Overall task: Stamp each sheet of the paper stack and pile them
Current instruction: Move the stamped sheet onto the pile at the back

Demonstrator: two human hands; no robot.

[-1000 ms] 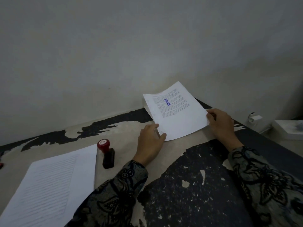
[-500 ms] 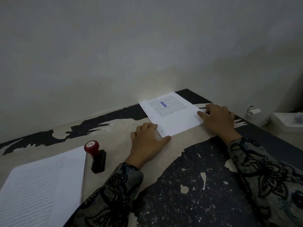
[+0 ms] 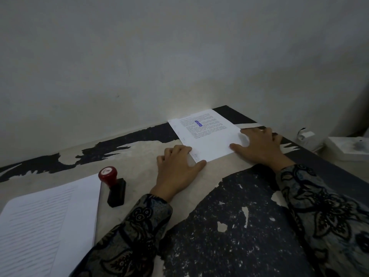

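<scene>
A printed sheet with a blue stamp mark (image 3: 207, 134) lies flat at the far right of the table, against the wall. My left hand (image 3: 177, 168) rests at its near-left corner, thumb along the front edge. My right hand (image 3: 259, 144) lies flat with straight fingers on its right side. A stamp with a red knob and black base (image 3: 113, 186) stands upright left of my left hand. A stack of printed paper (image 3: 46, 224) lies at the near left, untouched.
The table (image 3: 229, 226) has a worn top, black with peeled pale patches. A plain wall runs along its far edge. Beyond the right edge sit a small white object (image 3: 306, 134) and a white box (image 3: 347, 146).
The stamped sheet, held tilted in the air by both hands a second ago, now lies flat on the table by the wall. Both hands have come down onto its edges.
</scene>
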